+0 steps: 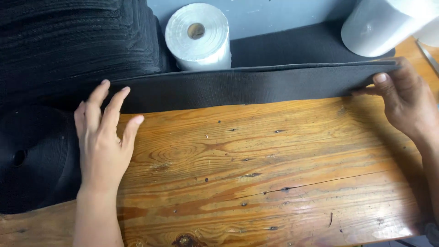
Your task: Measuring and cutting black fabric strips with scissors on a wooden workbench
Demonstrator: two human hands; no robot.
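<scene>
Left hand (103,146) flat and spread, fingers fanned wide, palm down where the varnished knotty wooden counter (256,174) meets the long strip of dark grey woven webbing (238,87). The fingertips press onto the strip's near edge; nothing is gripped there, the hand just lies on it. Over on the other side, the right hand (404,103) has the far end of that same strip pinched, thumb on top, fingers curled beneath, closed tight on the fabric. Between the two hands the webbing runs stretched out in one straight band, its near edge lying along the counter, its upper edge lifted slightly at the right hand's end so a thin folded lip shows.

Beyond the left hand's fingertips rises a big black roll of ribbed webbing (73,41), layers stacked thick. Just outside the left wrist sits another black coil with a small round hole at its centre (27,158), touching the hand's outer edge. Beyond the strip, between the hands but nearer the left, a white roll of plastic film with a cardboard core (199,36) lies on its side, core facing the camera. Above the right hand, a larger white roll (388,25) lies at an angle, partly cut off by the frame.
</scene>
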